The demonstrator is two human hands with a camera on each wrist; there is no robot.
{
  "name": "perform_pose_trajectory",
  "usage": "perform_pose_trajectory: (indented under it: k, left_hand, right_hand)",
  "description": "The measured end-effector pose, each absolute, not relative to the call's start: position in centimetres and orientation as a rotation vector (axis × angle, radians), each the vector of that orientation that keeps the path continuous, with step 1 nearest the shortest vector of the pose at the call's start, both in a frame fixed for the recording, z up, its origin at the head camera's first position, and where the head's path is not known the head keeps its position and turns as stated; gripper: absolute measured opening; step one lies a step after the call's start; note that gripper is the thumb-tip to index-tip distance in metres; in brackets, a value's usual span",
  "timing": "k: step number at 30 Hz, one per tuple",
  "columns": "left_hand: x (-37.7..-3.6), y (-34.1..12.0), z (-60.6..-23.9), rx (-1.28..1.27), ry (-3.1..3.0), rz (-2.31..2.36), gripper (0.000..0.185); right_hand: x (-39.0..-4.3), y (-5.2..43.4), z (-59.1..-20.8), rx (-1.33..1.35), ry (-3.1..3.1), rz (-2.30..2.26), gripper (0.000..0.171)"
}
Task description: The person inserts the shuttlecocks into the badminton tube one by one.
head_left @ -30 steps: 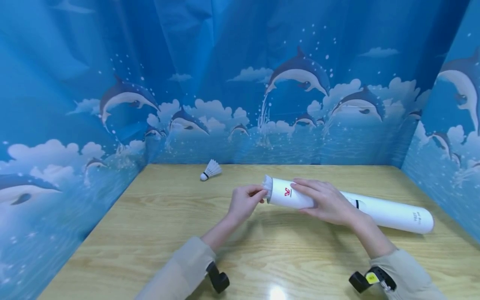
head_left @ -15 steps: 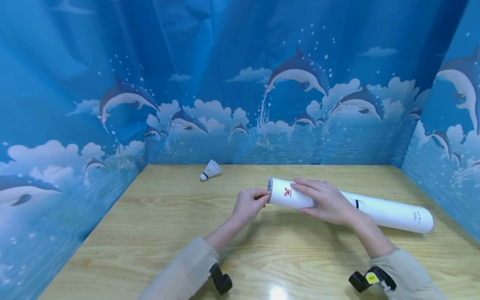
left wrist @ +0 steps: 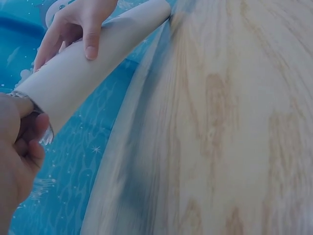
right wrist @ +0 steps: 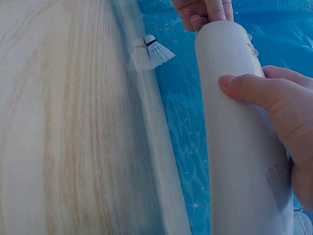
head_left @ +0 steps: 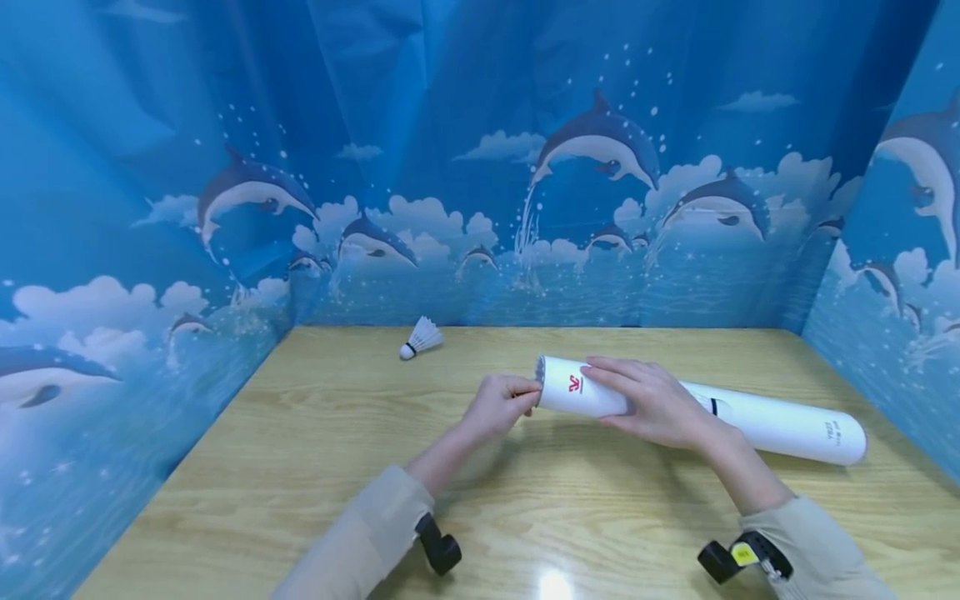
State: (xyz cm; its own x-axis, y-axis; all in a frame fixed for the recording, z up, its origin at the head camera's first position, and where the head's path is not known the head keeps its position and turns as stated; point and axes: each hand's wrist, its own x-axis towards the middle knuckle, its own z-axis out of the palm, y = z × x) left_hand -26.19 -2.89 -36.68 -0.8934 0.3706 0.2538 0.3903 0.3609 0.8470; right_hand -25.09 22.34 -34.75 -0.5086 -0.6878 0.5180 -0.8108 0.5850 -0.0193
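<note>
The left hand (head_left: pixel 498 406) sits at the open mouth of a long white tube (head_left: pixel 772 421), its fingers curled and bunched together against the rim. In the left wrist view the fingertips (left wrist: pixel 36 128) press at the tube's edge, where a bit of white feather seems to show — whether they actually pinch it I cannot tell. The right hand (head_left: pixel 654 402) wraps around the tube a little way back from that mouth, fingers laid over the top and thumb (right wrist: pixel 247 87) pressed on the near side, so it is clamped on the tube's body. Just in front of those fingers a small red logo (head_left: pixel 575 384) is printed on the white wall.

The tube lies nearly level, its open end pointing to the person's left and slightly raised in the grip, its closed end (head_left: pixel 855 446) reaching out toward the right side of the wooden counter (head_left: pixel 315 467). A thin dark band circles it past the right hand.

Well apart from both hands, at the far left of the counter near the backdrop, a single white shuttlecock (head_left: pixel 421 339) lies on its side — cork end to the left, feathers fanned to the right.

Both forearms wear pale beige sleeves (head_left: pixel 360 542), with a dark strap mount at each wrist. Blue curtains printed with dolphins and clouds (head_left: pixel 600 150) enclose the counter on three sides.
</note>
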Motion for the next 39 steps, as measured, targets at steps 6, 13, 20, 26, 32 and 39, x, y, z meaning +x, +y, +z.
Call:
perform_pose_trajectory:
  k: [6, 13, 20, 26, 32, 39]
  left_hand:
    - [-26.28, -3.42, -36.56, -0.76, -2.644, -1.667, 0.019]
    - [-26.29, -3.76, -36.67, -0.753, -2.648, -1.656, 0.018]
    - [-25.87, -3.47, -36.35, -0.664, -2.628, -1.644, 0.013]
    - [-25.87, -3.25, -36.18, -0.678, -2.611, -1.64, 0.015]
    - [-26.06, -3.24, -36.29, -0.682, -2.606, -1.639, 0.014]
    - [-26.25, -3.14, -36.57, -0.673, -2.612, -1.654, 0.014]
  right_hand:
    - [-24.91, 22.36, -34.6, 1.2, -2.379, 0.355, 0.073]
    - [-24.9, 22.38, -34.71, 1.206, -2.375, 0.35, 0.072]
    - [-24.89, 22.36, -34.72, 1.2, -2.371, 0.349, 0.072]
    - [-24.91, 22.39, -34.6, 1.194, -2.368, 0.346, 0.072]
    - [-24.99, 22.44, -34.68, 1.203, -2.356, 0.354, 0.072]
    - [-25.05, 22.43, -34.9, 1.202, -2.363, 0.355, 0.074]
